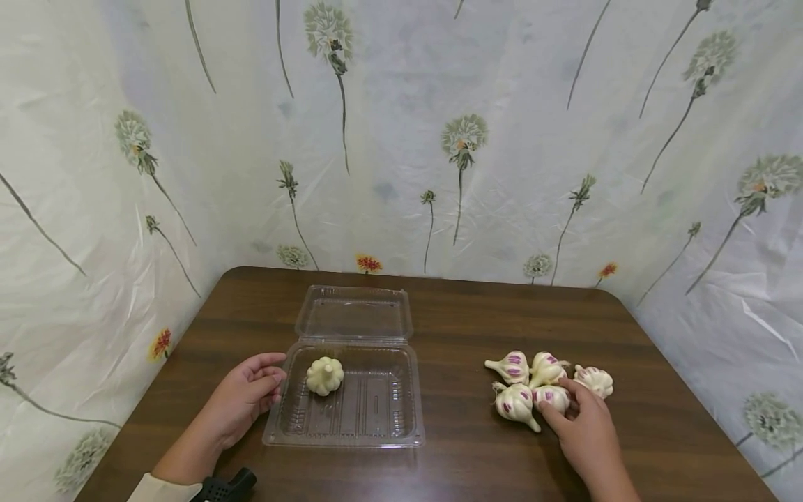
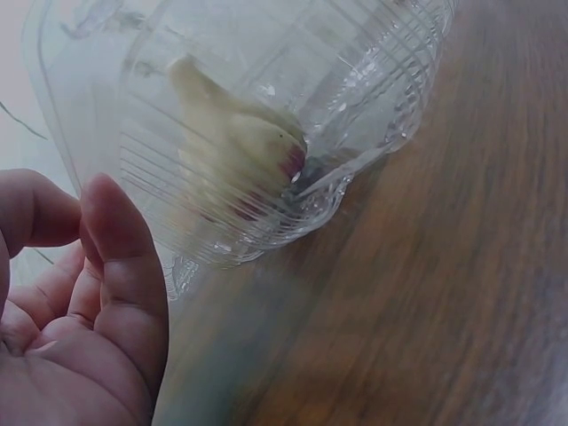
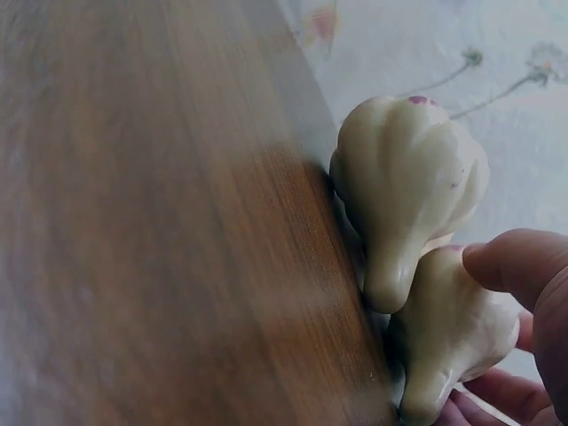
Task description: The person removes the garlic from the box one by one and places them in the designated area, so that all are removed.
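A clear plastic clamshell box [image 1: 410,411] lies with its lid folded back on the table. One garlic bulb [image 1: 325,376] sits in its base, toward the left wall. At the box's left rim my left hand [image 1: 241,394] pinches the edge between thumb and finger; the left wrist view shows the bulb through the ribbed plastic wall. To the right lies a group of purple-streaked white garlic bulbs. My right hand [image 1: 590,432] holds the nearest middle garlic bulb [image 1: 552,399] between thumb and fingers. In the right wrist view another bulb [image 3: 404,177] lies right beside the held one.
Around the held bulb are several others, among them a garlic bulb [image 1: 516,404] to its left and a bulb [image 1: 594,381] to its right. The brown wooden table [image 1: 458,335] ends at a flower-printed curtain [image 1: 389,104]. A black band [image 1: 226,488] is on the left wrist.
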### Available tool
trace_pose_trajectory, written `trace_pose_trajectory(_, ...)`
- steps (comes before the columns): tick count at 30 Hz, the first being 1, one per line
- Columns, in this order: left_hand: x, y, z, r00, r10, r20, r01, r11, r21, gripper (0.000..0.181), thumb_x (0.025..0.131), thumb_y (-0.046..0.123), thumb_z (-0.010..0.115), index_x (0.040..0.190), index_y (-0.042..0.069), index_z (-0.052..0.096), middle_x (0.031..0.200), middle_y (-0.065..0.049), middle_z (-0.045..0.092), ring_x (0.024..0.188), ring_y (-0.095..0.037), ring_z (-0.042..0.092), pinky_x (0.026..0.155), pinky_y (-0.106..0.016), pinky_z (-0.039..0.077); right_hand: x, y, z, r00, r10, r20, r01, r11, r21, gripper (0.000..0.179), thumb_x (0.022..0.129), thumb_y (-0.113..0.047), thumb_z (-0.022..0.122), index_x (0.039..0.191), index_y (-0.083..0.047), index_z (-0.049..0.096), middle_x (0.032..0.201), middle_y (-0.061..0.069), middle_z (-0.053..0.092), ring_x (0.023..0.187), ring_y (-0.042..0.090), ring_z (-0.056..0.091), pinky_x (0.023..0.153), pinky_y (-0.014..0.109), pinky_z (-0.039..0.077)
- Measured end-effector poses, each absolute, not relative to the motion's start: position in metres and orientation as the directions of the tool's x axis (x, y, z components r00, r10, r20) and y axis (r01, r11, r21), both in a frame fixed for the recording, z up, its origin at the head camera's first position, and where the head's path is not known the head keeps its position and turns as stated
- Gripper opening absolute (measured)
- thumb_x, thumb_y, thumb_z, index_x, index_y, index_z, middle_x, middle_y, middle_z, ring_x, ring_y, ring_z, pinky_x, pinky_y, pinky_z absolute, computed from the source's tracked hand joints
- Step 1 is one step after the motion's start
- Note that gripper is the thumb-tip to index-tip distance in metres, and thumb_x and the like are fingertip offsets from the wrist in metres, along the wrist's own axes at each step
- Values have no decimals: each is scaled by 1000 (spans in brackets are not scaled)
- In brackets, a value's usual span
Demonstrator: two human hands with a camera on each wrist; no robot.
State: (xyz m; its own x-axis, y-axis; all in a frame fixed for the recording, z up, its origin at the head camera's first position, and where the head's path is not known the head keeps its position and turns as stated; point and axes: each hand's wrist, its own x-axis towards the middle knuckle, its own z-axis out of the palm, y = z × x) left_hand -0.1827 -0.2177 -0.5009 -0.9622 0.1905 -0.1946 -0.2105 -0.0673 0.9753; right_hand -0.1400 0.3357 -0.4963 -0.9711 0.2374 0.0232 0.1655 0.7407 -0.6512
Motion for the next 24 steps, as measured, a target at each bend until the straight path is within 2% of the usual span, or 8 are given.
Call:
trace_pose_trajectory(2, -183, -218, -501, -962, 193, -192, -209, -69, 975, 47, 109, 7, 51, 153, -1, 37, 105, 3, 61, 85, -9, 60, 77, -22, 58, -140, 335, -496, -971, 238, 16, 170, 736, -656, 79, 98, -42, 74, 154, 5, 43, 153, 32, 41, 129, 37, 57, 80, 10, 47)
trace_pose_trajectory(5, -183, -218, -501, -962, 195, -191, -209, -73, 975, 46, 109, 7, 51, 152, -1, 38, 105, 3, 62, 85, -9, 60, 77, -22, 58, -138, 334, -494, -971, 241, 6, 177, 729, -661, 80, 98, -42, 73, 154, 5, 42, 155, 33, 38, 132, 39, 55, 87, 14, 51)
trace_pose_trajectory(9, -183, -218, -501, -962, 194, -192, -209, -72, 975, 46, 109, 8, 52, 152, -1, 38, 105, 3, 62, 85, -8, 60, 77, -22, 58, -137, 334, -494, -970, 241, -1, 182, 727, -662, 79, 99, -40, 72, 155, 6, 41, 154, 33, 38, 134, 42, 53, 97, 32, 57)
trace_pose_trajectory(13, -184, -218, -501, -961, 199, -194, -212, -70, 975, 47, 109, 9, 53, 153, -1, 38, 105, 4, 62, 86, -8, 60, 77, -23, 58, -136, 334, -494, -969, 247, 3, 181, 720, -670, 78, 100, -41, 71, 154, 6, 41, 154, 33, 37, 134, 43, 52, 98, 37, 58)
trace_pose_trajectory(24, -183, -218, -500, -961, 197, -194, -211, -70, 975, 46, 109, 8, 52, 152, -1, 38, 104, 3, 62, 85, -8, 60, 77, -22, 58, -135, 330, -490, -945, 326, 34, 211, 684, -698, 72, 98, -45, 71, 150, 0, 49, 148, 30, 41, 131, 41, 52, 84, 14, 55)
